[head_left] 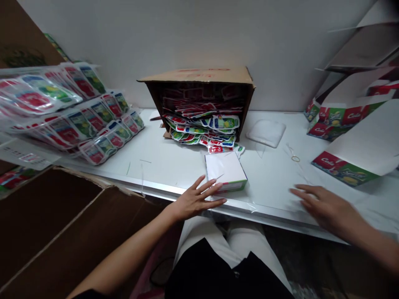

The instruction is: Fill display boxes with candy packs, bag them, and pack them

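Observation:
My left hand [199,199] has its fingers spread beside the near left corner of a small carton [227,168] with a white top and a green and red side. Its fingertips overlap the carton's near edge; I cannot tell whether they press on it. My right hand [324,207], slightly blurred, is over the table's right part with fingers stretched out and nothing in them. Behind the carton, a brown cardboard box [199,75] lies on its side, its opening toward me. Flat printed drink-shaped packets [222,122] fill it and spill out in front.
Wrapped stacks of packets [104,143] stand on the left of the white table [168,166]. Below them is a large open cardboard box [71,203]. Printed display cartons [346,168] stand at right. A white pouch [267,133] and a yellowish ring [295,158] lie nearer the middle.

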A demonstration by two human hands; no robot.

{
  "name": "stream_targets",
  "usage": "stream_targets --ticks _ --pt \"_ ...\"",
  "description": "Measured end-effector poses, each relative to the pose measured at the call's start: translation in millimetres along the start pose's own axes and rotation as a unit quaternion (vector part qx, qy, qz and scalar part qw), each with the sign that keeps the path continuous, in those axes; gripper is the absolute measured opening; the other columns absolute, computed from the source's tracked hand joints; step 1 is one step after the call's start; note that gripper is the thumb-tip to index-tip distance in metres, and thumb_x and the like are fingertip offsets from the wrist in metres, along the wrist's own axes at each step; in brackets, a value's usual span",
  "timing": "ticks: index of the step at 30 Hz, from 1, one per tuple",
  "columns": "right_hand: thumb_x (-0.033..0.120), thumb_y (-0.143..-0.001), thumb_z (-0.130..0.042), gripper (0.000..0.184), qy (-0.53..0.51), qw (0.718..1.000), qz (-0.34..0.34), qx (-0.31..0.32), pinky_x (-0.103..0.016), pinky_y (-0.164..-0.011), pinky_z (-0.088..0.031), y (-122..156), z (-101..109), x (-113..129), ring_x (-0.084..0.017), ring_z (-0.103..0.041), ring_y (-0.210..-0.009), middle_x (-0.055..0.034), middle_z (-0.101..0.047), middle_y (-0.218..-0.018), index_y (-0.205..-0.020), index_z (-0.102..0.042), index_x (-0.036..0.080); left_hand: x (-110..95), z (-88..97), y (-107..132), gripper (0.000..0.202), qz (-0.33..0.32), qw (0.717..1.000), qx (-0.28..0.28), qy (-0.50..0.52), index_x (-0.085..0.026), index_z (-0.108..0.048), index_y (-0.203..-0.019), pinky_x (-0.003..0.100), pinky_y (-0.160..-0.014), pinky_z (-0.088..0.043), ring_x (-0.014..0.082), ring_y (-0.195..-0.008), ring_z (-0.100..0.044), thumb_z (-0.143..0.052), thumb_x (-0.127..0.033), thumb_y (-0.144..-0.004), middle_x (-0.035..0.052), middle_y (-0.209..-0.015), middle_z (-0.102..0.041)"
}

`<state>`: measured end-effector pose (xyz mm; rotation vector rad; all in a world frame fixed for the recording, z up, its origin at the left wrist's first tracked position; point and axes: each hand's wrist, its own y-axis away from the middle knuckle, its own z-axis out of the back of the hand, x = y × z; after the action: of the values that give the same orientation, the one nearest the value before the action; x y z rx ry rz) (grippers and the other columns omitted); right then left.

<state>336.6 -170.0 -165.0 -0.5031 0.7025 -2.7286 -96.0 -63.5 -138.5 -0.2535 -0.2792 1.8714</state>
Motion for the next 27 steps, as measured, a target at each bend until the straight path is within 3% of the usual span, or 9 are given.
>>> stream_targets --ticks 1,3,6,9,12,16,19,22,27 --pt "0.030 -0.097 -0.046 0.032 0.009 0.993 0.090 0.070 -0.040 -0.088 -0.052 -12 -11 4 -0.022 -0.061 -0.108 -0.0061 -0.062 -0.129 -0.123 -0.063 0.035 2 3.6 -6 0.052 -0.018 1.000 0.020 0.007 -0.035 -0.054 -0.129 0.052 -0.119 -0.020 0.0218 -0.143 -0.031 -0.051 -0.003 -0.088 0.0034 -0.150 -0.042" --pt "0.018 -0.095 -0.046 0.042 0.009 0.970 0.212 0.116 -0.044 -0.096 -0.049 -37 -34 17 -0.024 -0.051 -0.124 -0.0051 -0.050 -0.143 -0.132 -0.055 0.036 4 8.2 -14 0.038 -0.041 0.998 0.036 -0.008 -0.028 -0.057 -0.124 0.051 -0.118 -0.023 0.0222 -0.143 -0.031 -0.052 -0.009 -0.091 0.0071 -0.149 -0.043" --pt "0.008 -0.091 -0.053 0.042 -0.009 0.954 0.292 0.071 -0.046 -0.100 -0.047 -65 -63 37 -0.028 -0.040 -0.134 -0.0091 -0.044 -0.148 -0.127 -0.059 0.029 4 8.9 -16 0.038 -0.057 0.995 0.046 -0.065 -0.022 -0.056 -0.125 0.051 -0.118 -0.024 0.0266 -0.144 -0.028 -0.056 -0.011 -0.088 0.0127 -0.152 -0.037" --pt "0.007 -0.088 -0.056 0.022 -0.036 0.949 0.312 0.018 -0.047 -0.099 -0.049 -75 -79 49 -0.032 -0.037 -0.136 -0.0143 -0.040 -0.149 -0.104 -0.067 0.018 -2 14.2 -15 0.059 -0.056 0.994 0.083 -0.048 -0.021 -0.049 -0.134 0.056 -0.119 -0.016 0.0323 -0.146 -0.021 -0.063 -0.014 -0.078 0.0154 -0.156 -0.027" --pt "0.005 -0.087 -0.056 0.015 -0.055 0.953 0.299 -0.013 -0.049 -0.098 -0.050 -75 -84 55 -0.035 -0.034 -0.137 -0.0151 -0.034 -0.153 -0.092 -0.066 0.016 -15 33.7 -22 0.070 -0.029 0.994 0.095 0.051 -0.019 -0.050 -0.134 0.059 -0.118 -0.010 0.0357 -0.146 -0.017 -0.061 -0.017 -0.065 0.0144 -0.159 -0.020" --pt "0.002 -0.086 -0.055 0.016 -0.079 0.955 0.285 -0.015 -0.050 -0.098 -0.050 -71 -88 63 -0.036 -0.035 -0.136 -0.0166 -0.025 -0.156 -0.092 -0.065 0.014 -27 54.0 -49 0.066 0.099 0.984 0.035 0.143 -0.021 -0.043 -0.138 0.048 -0.120 -0.019 0.0231 -0.144 -0.028 -0.047 -0.013 -0.072 0.0077 -0.152 -0.039" --pt "0.003 -0.086 -0.055 0.015 -0.096 0.956 0.277 -0.023 -0.049 -0.099 -0.050 -70 -90 70 -0.034 -0.037 -0.134 -0.0176 -0.029 -0.154 -0.091 -0.064 0.014 -23 38.1 -75 0.061 0.157 0.986 0.016 0.046 -0.017 -0.038 -0.142 0.053 -0.119 -0.018 0.0275 -0.144 -0.027 -0.054 -0.025 -0.083 0.0143 -0.151 -0.038" --pt "0.003 -0.086 -0.054 0.017 -0.096 0.959 0.263 -0.051 -0.046 -0.098 -0.051 -69 -91 74 -0.031 -0.041 -0.132 -0.0162 -0.045 -0.143 -0.086 -0.065 0.016 -14 5.6 -89 0.071 0.126 0.989 0.046 -0.066 -0.018 -0.039 -0.142 0.059 -0.116 -0.017 0.0348 -0.142 -0.030 -0.066 -0.042 -0.081 0.0179 -0.151 -0.038" --pt "0.002 -0.086 -0.053 0.021 -0.104 0.957 0.260 -0.079 -0.042 -0.094 -0.052 -59 -94 72 -0.026 -0.048 -0.122 -0.0114 -0.064 -0.113 -0.093 -0.065 0.018 -7 -27.5 -80 0.055 0.177 0.973 -0.006 -0.147 -0.018 -0.047 -0.137 0.051 -0.111 -0.033 0.0334 -0.135 -0.042 -0.061 -0.032 -0.085 0.0110 -0.144 -0.050"
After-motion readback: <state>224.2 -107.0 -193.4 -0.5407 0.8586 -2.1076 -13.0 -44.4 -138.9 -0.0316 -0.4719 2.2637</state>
